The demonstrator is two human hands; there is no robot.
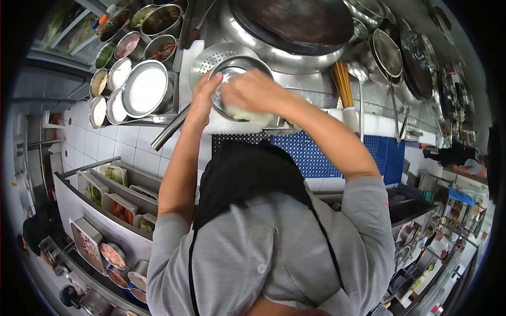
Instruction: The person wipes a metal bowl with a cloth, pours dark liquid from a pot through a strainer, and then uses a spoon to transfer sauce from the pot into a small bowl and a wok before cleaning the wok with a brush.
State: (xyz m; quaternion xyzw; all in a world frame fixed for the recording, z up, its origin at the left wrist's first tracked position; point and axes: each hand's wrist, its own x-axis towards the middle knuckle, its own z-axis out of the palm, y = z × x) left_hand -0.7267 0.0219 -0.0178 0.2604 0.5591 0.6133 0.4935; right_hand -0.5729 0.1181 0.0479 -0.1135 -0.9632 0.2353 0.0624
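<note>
Overhead view of a person in a grey, soft-knit shirt and black apron, both bare arms stretched forward over a white counter. The left hand (pixel 203 100) grips the rim of a round, polished steel bowl (pixel 232 71), fingers curled over its near-left edge and closed on the metal. The right hand (pixel 253 92) lies over the bowl's near side, fingers drawn together around a pale, soft, crumpled white wad (pixel 247 114) pressed against the bowl's lower rim; whether it is cloth or food cannot be told. The bowl stands on the counter, partly overlapping a perforated steel colander (pixel 213 55) just behind and to its left. Beyond both sits a large, dark, shallow wok (pixel 295 21) in a wide steel ring. To the left, a cluster of round steel containers (pixel 129 47) holds varied contents; the largest, a flat white-filled pan (pixel 145 89), lies nearest the left hand. A long steel tube handle (pixel 168 129) slants beneath the left forearm. To the right, a bundle of thin orange-tan sticks (pixel 343 84) stands upright, with ladles (pixel 392 100) and stacked dark pans (pixel 416 63) beyond. A blue grid-textured mat (pixel 316 155) covers the counter front below the right forearm. At lower left, rectangular trays (pixel 118 203) of cut ingredients sit in a steel rack.
</note>
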